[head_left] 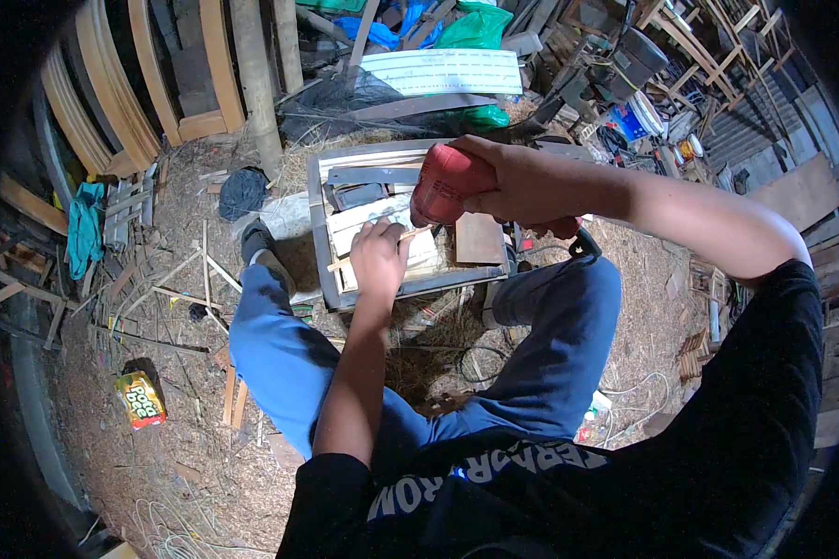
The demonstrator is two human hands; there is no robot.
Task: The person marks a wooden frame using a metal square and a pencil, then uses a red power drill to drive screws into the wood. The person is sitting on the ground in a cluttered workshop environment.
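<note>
My right hand (pixel 508 182) is wrapped around the handle of a red corded power drill (pixel 452 182), which is held nose down above a low work surface. The drill's tip is hidden beneath its body. Just left of it, my left hand (pixel 379 259) grips a thin wooden strip (pixel 337 265), whose ends stick out on both sides of the hand. Under the strip lies a pale board (pixel 348 224). These rest on a low wooden frame bench (pixel 322 233) between my knees. A brown square wooden piece (pixel 480 239) lies on it right of the drill.
Curved wooden frames (pixel 112 84) lean at the far left beside a post (pixel 254 84). A white slotted panel (pixel 443 72) and a green plastic bag (pixel 475 25) lie beyond the bench. Wood scraps litter the floor, with a yellow snack packet (pixel 140 401) at left. A black cord (pixel 583 244) hangs near my right knee.
</note>
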